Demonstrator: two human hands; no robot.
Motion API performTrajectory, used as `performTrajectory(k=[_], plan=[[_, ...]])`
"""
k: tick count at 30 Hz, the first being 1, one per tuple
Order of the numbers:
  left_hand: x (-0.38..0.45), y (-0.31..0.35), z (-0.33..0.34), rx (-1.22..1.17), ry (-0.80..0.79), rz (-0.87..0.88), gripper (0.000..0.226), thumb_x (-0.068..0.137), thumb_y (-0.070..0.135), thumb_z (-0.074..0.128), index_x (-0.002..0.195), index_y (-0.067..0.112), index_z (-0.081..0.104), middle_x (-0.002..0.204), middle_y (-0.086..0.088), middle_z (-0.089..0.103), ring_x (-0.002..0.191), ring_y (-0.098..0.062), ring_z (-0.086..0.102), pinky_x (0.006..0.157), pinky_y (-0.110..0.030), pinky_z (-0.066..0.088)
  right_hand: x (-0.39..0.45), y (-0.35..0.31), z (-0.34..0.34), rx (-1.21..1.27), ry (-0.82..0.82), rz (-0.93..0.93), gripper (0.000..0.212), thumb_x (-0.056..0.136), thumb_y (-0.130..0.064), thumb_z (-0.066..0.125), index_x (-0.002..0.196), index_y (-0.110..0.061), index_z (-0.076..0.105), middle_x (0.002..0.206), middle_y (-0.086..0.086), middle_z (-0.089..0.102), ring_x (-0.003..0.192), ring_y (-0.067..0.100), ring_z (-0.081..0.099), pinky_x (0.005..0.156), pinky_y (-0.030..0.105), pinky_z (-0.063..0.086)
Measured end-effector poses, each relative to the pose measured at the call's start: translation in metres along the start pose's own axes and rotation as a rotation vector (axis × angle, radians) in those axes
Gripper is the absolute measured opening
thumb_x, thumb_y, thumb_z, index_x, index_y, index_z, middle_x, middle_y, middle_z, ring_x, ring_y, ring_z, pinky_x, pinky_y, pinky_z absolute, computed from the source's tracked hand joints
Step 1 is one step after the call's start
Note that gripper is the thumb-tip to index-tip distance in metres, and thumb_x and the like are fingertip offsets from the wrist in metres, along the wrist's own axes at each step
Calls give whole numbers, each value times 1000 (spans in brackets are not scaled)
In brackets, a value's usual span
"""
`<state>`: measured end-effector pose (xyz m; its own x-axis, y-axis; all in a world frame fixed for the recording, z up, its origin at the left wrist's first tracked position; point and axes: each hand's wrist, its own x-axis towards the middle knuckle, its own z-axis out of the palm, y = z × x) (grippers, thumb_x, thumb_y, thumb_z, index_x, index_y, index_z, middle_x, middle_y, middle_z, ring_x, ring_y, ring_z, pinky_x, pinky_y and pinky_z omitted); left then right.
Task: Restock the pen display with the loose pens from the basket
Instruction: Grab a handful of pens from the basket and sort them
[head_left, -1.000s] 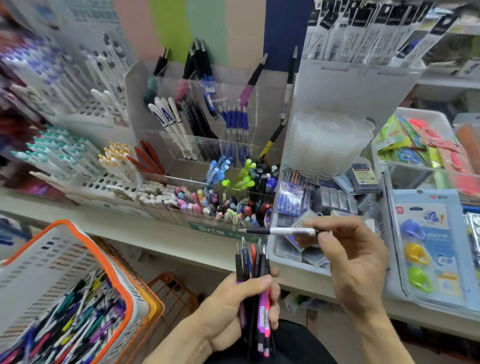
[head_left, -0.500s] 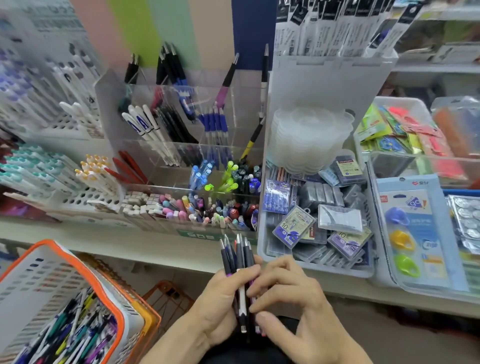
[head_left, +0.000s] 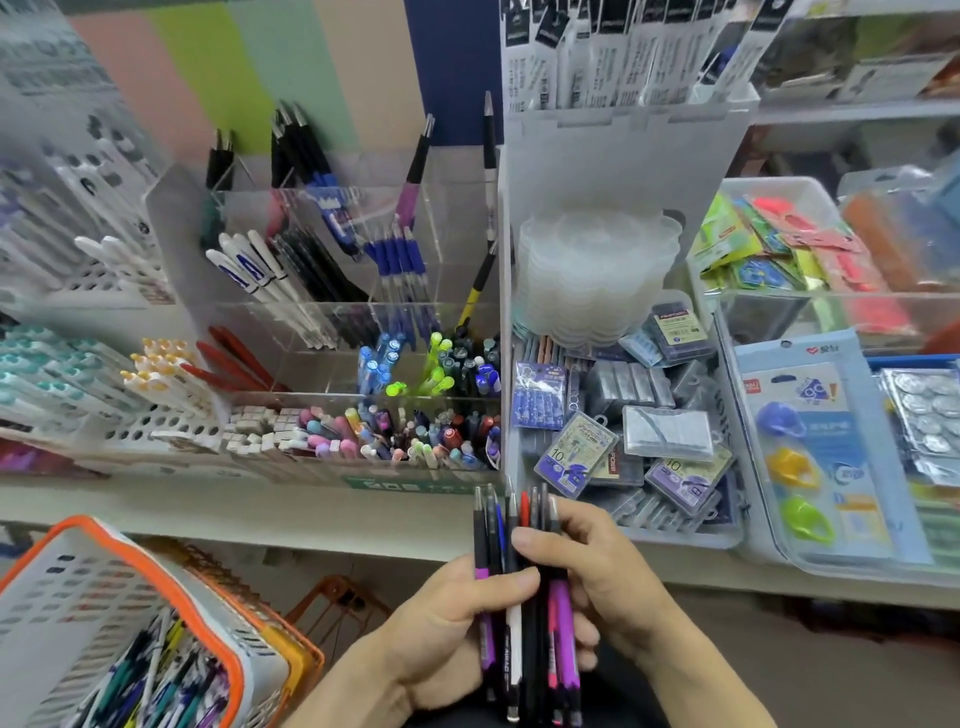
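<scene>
Nearest the camera, both hands are holding an upright bundle of pens (head_left: 524, 597) in front of the shelf edge: the left hand (head_left: 447, 629) is curling round it from the left, thumb pressing across the barrels, while the right hand (head_left: 602, 577) is wrapping its fingers round the bundle from the right, one fingertip lying over the tops of the black barrels. The pen tips are pointing up toward the display. Low to the left, a white basket (head_left: 130, 577) with an orange rim is sitting full of loose pens. Beyond the hands a pale shelf (head_left: 249, 512) is running across, carrying the clear acrylic pen display (head_left: 332, 322) with its tiered compartments of pens, and just to its right a tray of small packaged refills (head_left: 623, 436). Striped coloured wall panels (head_left: 270, 67) are standing behind.
</scene>
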<state>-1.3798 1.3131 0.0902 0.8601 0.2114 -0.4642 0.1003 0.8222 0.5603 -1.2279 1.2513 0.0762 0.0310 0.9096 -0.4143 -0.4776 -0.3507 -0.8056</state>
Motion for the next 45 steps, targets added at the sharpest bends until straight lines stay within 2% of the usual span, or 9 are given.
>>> performTrajectory(k=[4,8,13,22,25,30,32,37,45], plan=[[-2,-1,-5,-13,28,48,42,96,16,63,134,1,57,115,-38,62,103,-46,65,103,-63,44,0,-2,3,-81,80,-4,38,71,-41,82,90,-9,76,64,17,66,35,15,51,36,21,40],[-4,2,-12,-72,143,50,43,87,7,63,129,-1,63,129,-38,57,120,-51,57,104,-58,46,1,-6,3,-124,140,18,25,74,-41,82,92,-24,77,86,18,76,69,33,71,66,47,55],[-7,7,-13,-82,103,33,44,93,7,63,136,1,55,121,-43,57,108,-54,61,101,-70,41,5,-17,-3,-284,79,4,18,78,-34,85,84,-21,74,60,10,62,39,18,53,36,21,39],[-8,12,-23,-85,201,14,38,85,11,66,121,0,68,125,-37,59,107,-44,65,99,-56,51,20,-24,-7,-311,2,116,26,86,-23,84,93,-2,72,77,24,71,55,25,67,44,26,48],[-9,12,-27,-92,196,20,43,86,9,68,128,-3,62,124,-42,55,108,-49,60,103,-73,36,25,-25,-6,-330,-30,141,20,89,-19,78,93,-1,72,80,34,69,58,34,63,39,26,43],[-10,18,-33,-23,183,43,43,89,6,69,131,2,59,128,-42,54,116,-50,57,103,-65,43,32,-26,-1,-362,46,74,36,76,-35,88,100,-9,77,95,28,74,85,54,71,78,66,58],[-13,23,-37,-1,163,53,39,89,3,66,127,6,64,125,-33,61,112,-44,63,98,-56,51,34,-29,4,-349,58,-2,32,79,-23,89,106,-9,78,100,20,77,95,46,73,90,61,57],[-23,29,-48,54,250,87,43,82,1,73,124,4,65,114,-33,67,102,-40,69,91,-52,55,39,-33,31,-385,145,-82,33,75,-3,86,105,-10,77,93,8,80,86,24,78,76,27,61],[-51,43,-65,45,240,117,34,75,0,78,103,19,77,96,-18,72,81,-28,72,74,-39,58,52,-28,81,-495,309,-166,41,63,-17,94,100,-13,76,88,3,80,81,21,76,74,26,61]])
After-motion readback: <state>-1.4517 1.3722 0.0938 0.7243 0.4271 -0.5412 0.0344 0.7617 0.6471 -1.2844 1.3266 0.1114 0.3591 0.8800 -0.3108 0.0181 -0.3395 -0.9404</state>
